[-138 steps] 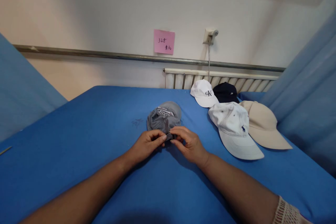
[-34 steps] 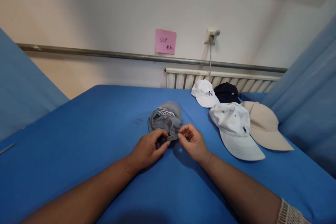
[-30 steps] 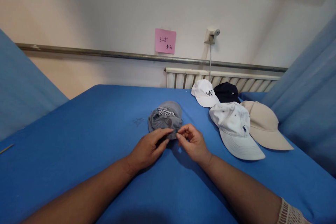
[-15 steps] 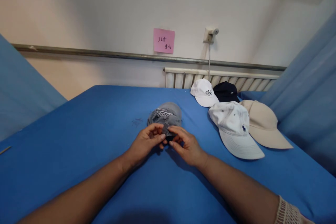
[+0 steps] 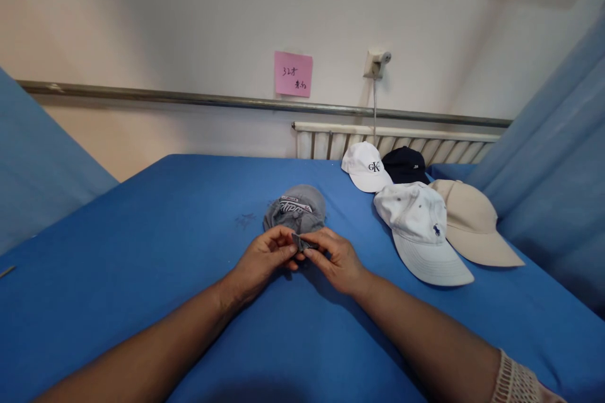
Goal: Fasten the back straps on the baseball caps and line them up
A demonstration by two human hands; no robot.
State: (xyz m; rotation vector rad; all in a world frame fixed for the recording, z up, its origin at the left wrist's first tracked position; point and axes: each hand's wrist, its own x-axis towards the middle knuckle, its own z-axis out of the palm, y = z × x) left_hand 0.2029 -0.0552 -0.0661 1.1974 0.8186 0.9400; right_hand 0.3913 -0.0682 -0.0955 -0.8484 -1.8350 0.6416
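A grey baseball cap (image 5: 302, 204) with white lettering lies on the blue-covered table (image 5: 155, 264), its brim pointing away from me. Its back strap (image 5: 302, 243) faces me, between my two hands. My left hand (image 5: 267, 258) pinches the strap from the left with thumb and fingers. From the other side my right hand (image 5: 336, 259) pinches the same strap, thumb below and index finger on top. The fingertips nearly meet and hide part of the strap and its fastening.
To the right sit a white cap with GK letters (image 5: 366, 167), a black cap (image 5: 405, 165), a pale cap with a horse logo (image 5: 418, 227) and a beige cap (image 5: 472, 220). A thin stick (image 5: 7, 271) lies at the left edge. Blue curtains (image 5: 553, 157) flank the table.
The strap stood up between my fingers before; now it is folded down toward the right, and my right fingers have closed over it. The cap has stayed in place.
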